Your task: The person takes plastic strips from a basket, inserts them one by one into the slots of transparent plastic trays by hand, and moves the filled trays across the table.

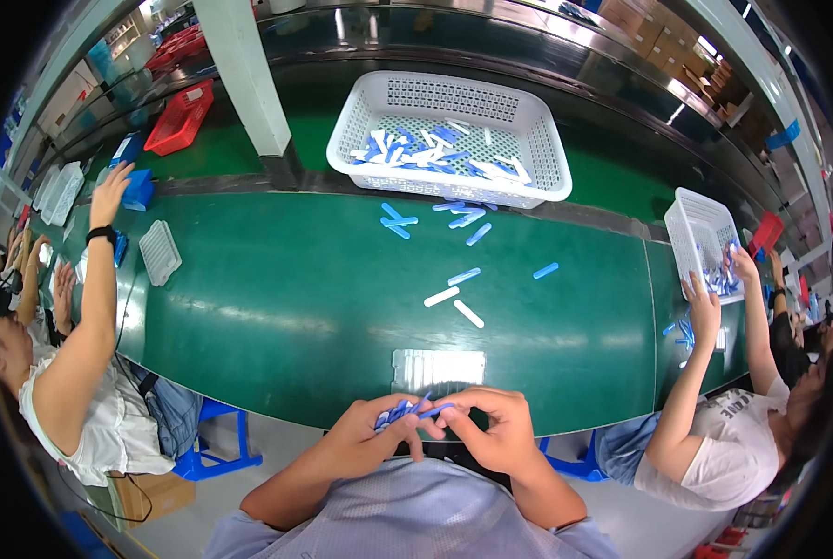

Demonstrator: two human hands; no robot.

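Note:
Close to my body, at the near edge of the green table, my left hand [365,436] is closed around a bunch of small blue and white flat strips [394,412] with rounded ends. My right hand [493,427] pinches the end of one blue strip [435,410] between thumb and finger, right beside that bunch. Just beyond my hands lies a clear plastic tray [439,365], partly hidden by them. Farther off on the table are two loose white strips [469,313] and several blue strips [546,270].
A large white perforated basket [565,168] with many strips stands at the table's far edge. A post [239,74] rises left of it. Co-workers sit on both sides; the right one reaches into a smaller white basket [682,233]. An empty clear tray [160,253] lies at left.

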